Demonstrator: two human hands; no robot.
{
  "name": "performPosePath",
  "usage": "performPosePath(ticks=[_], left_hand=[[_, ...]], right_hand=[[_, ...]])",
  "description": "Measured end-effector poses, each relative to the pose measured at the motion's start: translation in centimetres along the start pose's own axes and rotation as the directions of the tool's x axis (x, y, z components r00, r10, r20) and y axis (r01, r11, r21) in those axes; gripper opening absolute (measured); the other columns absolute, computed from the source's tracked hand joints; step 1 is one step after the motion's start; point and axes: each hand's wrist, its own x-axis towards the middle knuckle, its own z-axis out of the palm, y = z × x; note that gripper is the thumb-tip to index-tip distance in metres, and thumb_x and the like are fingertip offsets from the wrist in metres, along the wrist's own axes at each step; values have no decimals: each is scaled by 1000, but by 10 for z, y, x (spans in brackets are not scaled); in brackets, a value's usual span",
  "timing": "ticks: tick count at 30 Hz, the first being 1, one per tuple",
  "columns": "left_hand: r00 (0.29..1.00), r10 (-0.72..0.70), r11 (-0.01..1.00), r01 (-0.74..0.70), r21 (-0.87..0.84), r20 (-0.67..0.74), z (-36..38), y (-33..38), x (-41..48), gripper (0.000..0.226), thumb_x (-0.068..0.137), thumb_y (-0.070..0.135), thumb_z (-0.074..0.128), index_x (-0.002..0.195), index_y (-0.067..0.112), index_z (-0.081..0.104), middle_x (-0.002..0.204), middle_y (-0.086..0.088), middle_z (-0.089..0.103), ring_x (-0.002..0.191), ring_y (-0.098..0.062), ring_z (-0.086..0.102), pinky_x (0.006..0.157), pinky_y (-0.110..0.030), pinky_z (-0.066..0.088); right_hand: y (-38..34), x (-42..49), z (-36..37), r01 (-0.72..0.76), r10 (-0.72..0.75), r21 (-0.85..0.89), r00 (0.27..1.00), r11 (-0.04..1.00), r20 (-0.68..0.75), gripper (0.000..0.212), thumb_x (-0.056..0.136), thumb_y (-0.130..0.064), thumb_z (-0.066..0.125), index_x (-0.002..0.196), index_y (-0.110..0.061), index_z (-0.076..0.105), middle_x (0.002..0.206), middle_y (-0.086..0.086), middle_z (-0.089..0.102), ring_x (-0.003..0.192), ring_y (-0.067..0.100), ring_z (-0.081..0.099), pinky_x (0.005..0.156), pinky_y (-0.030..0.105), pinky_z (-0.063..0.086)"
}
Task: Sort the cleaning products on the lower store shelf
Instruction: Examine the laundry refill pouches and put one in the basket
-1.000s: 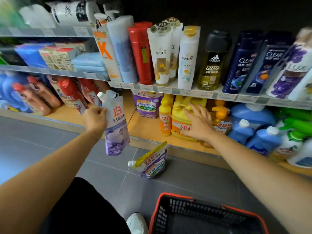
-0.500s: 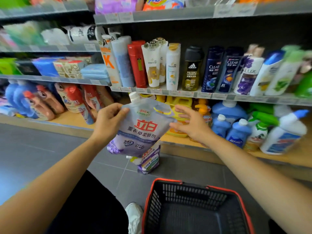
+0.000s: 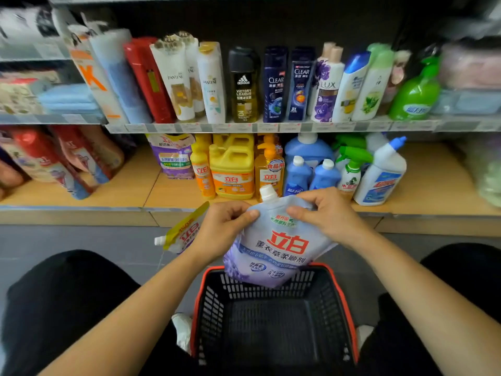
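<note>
Basket (image 3: 342, 302), one: black mesh, red rim, on the floor between the person's legs.
Softener pouch (image 3: 282, 245), one: lavender, white spout cap, held over the basket's far rim. The left hand (image 3: 219, 226) pinches its upper left edge; the right hand (image 3: 328, 213) grips its top right corner.
Second pouch (image 3: 184, 234), one: yellow-topped, on the floor beyond the basket's far left corner.
Lower shelf (image 3: 135, 191), beyond the basket: three yellow detergent bottles (image 3: 233, 169), three blue bottles (image 3: 296, 175), one purple bag (image 3: 172, 158), one white bottle (image 3: 382, 175) with a blue cap.
</note>
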Motion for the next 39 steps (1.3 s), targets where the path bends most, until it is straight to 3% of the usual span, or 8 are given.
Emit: performPosePath(ticks=[6, 10, 15, 19, 25, 28, 32, 39], left_hand=[[996, 37, 989, -25, -148, 84, 18, 9, 2, 13, 94, 15, 68, 94, 24, 77, 89, 3, 76, 84, -7, 67, 77, -21, 52], [977, 81, 957, -21, -290, 198, 19, 17, 6, 29, 98, 15, 59, 123, 22, 72, 124, -5, 72, 120, -20, 65, 96, -30, 54], [986, 41, 976, -5, -217, 161, 23, 18, 7, 25, 94, 17, 62, 117, 13, 72, 110, 0, 77, 100, -10, 70, 81, -24, 56], [999, -18, 981, 25, -191, 42, 28, 17, 9, 26, 87, 23, 69, 110, 12, 75, 100, -6, 79, 93, -19, 74, 82, -38, 61], [984, -57, 998, 61, 19, -169, 27, 20, 12, 40, 78, 46, 80, 65, 9, 75, 60, -10, 71, 49, -18, 62, 48, -29, 51], [961, -254, 958, 236, -162, -106, 25, 25, 13, 59, 84, 59, 64, 71, 2, 72, 67, -13, 71, 57, -18, 64, 51, -26, 50], [943, -316, 820, 325, -471, 102, 17, 32, 14, 43, 93, 49, 50, 93, 16, 78, 107, -15, 76, 88, -18, 72, 66, -24, 57], [949, -309, 836, 303, -457, 63, 11, 25, 13, 24, 96, 26, 57, 92, 18, 80, 98, -11, 76, 79, -17, 69, 65, -23, 55]], right_hand=[[8, -9, -10, 46, -45, 34, 998, 998, -39, 25, 93, -25, 71, 73, -39, 75, 66, -14, 67, 64, -3, 54, 60, 25, 46], [9, -12, -7, 104, -103, -76, 994, 992, 28, 33, 94, -25, 68, 69, -4, 64, 59, 1, 44, 59, 0, 39, 53, 20, 28], [9, -13, -10, 80, -75, -65, 995, 995, 69, 23, 95, -18, 68, 76, -6, 71, 73, 25, 63, 64, 8, 50, 56, 29, 36], [6, -14, -7, 85, -81, -115, 996, 990, 36, 33, 96, -22, 67, 66, -9, 62, 63, 16, 54, 59, 8, 45, 55, 33, 34], [0, -17, 5, 98, -90, -174, 994, 980, 57, 35, 96, -25, 66, 64, -11, 61, 64, 13, 57, 63, 30, 54, 59, 44, 42], [0, -16, 5, 67, -61, -156, 997, 986, 43, 29, 96, -25, 67, 68, -16, 68, 66, 10, 62, 62, 23, 56, 60, 39, 43], [-1, -16, 2, 40, -39, -142, 999, 989, 9, 41, 96, -25, 68, 57, -23, 57, 57, 6, 49, 55, 4, 37, 53, 24, 29], [-3, -14, 1, 47, -47, -172, 999, 984, 0, 45, 96, -25, 66, 58, -5, 51, 56, 5, 35, 53, 6, 30, 51, 27, 23]])
